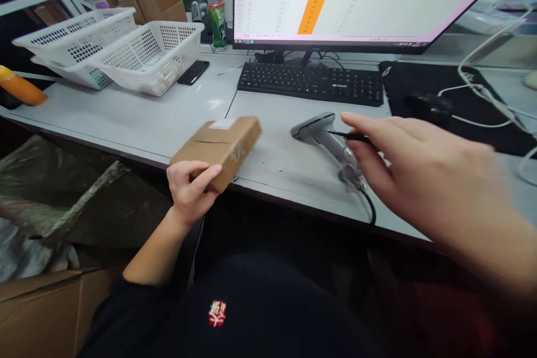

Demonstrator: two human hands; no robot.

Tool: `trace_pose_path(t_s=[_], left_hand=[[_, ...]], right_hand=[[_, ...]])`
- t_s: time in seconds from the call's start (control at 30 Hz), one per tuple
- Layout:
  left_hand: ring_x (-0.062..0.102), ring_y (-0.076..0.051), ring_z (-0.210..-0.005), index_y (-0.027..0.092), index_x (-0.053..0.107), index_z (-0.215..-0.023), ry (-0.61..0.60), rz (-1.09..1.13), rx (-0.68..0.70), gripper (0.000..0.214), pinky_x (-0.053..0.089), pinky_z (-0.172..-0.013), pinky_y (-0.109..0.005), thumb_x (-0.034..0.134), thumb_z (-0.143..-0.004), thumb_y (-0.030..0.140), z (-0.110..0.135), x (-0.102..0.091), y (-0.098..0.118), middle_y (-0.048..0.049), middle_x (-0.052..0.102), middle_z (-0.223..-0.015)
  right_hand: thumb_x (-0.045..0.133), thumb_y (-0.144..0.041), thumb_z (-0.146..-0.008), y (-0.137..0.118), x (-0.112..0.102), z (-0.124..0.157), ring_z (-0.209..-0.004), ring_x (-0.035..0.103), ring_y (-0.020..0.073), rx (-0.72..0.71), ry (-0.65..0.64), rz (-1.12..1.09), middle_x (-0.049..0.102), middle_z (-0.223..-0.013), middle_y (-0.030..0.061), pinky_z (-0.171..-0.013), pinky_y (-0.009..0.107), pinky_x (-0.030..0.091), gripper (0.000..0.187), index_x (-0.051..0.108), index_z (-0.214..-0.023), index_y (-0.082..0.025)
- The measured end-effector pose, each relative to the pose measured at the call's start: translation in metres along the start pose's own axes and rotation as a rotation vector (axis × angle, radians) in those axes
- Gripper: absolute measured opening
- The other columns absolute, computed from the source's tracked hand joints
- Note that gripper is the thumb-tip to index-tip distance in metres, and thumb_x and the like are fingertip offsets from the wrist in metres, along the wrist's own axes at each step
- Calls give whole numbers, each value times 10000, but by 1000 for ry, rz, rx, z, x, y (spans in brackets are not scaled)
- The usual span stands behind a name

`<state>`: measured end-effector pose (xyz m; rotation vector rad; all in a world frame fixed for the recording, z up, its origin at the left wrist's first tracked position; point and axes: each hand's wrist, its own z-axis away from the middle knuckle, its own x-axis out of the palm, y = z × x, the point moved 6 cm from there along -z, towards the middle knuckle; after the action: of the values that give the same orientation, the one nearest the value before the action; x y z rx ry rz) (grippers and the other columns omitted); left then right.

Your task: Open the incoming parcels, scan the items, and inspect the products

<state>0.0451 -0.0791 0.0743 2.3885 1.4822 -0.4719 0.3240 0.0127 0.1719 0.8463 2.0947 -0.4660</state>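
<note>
1. The black keyboard point(310, 84) lies on the desk point(268, 165) below the monitor point(377, 0), whose upper part is cut off; the small print on its screen is too faint to read.
2. In front of the keyboard's right half lies a grey barcode scanner point(318, 127). The lower end of its handle is partly wrapped in clear plastic, and its cable drops out of sight past the desk edge.
3. The mouse point(432, 107), right of the keyboard, is dark and blurred, partly covered by the right hand point(423, 162).
4. That hand, smeared by motion, comes in from the right, back upward, in front of the keyboard's right end. Thumb and forefinger pinch a thin dark object point(350, 136) pointing left across the scanner; its rear is hidden, so its kind is unclear. Whether hand and scanner touch cannot be told.
5. The left hand point(188, 190) reaches up from below, in front of and left of the keyboard, fingers curled around the near corner of a cardboard box point(235, 145).
6. The box sits tilted at the desk's near edge, nearer the person than the keyboard's left end; its marking and white label are blurred.
</note>
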Motion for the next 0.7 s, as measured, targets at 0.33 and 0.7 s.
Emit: trace_pose_path(t_s=[0.33, 0.7], left_hand=[[585, -292, -1402, 267, 526, -1515, 113, 12, -307, 543, 462, -1182, -526, 574, -1029, 505, 6, -14, -80, -145, 653, -1421], [370, -432, -1552, 265, 445, -1585, -434, 185, -309, 946, 422, -1201, -626, 849, -786, 573, 17, 23, -94, -201, 359, -1682]], right_hand=[[636, -424, -984, -39, 125, 46, -1202, 713, 274, 926, -424, -1570, 575, -1539, 96, -697, 378, 701, 245, 664, -1164, -261], [719, -371, -867, -8, 155, 5, -1129, 637, 233, 934, -259, -1505, 675, -1187, 59, -806, 421, 656, 228, 665, -1056, -256]])
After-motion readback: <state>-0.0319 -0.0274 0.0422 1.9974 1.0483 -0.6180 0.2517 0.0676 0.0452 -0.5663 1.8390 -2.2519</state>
